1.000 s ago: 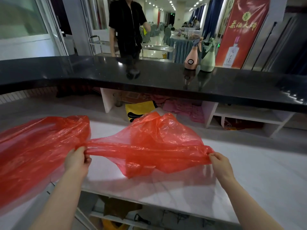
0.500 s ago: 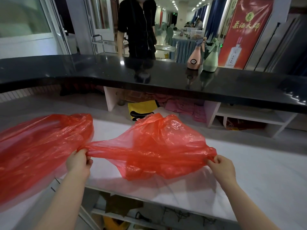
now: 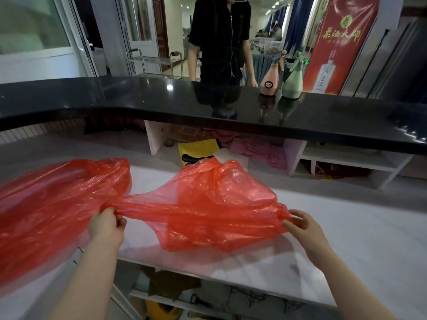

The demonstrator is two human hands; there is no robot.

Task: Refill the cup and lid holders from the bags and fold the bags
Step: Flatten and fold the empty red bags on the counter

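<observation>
Red, thin and crinkly, the see-through red plastic bag is stretched sideways just above the smooth white marble counter. The left hand pinches one gathered end, its grip clamped tight on the plastic. The right hand holds the other end, fingers curled around the bunched edge. Between the hands the bag puffs up in a soft hump and sags down to the counter near the front edge.

A second bag, a wide red plastic sheet, spreads out on the left and hangs over the counter's front edge. It touches the first bag close to the left hand.

The white counter has open room to the right of the right hand and behind the bags. Farther back, a shiny black raised counter top runs across. On it stand a pink spray bottle and a green spray bottle, side by side. A person in black clothes stands behind it.
</observation>
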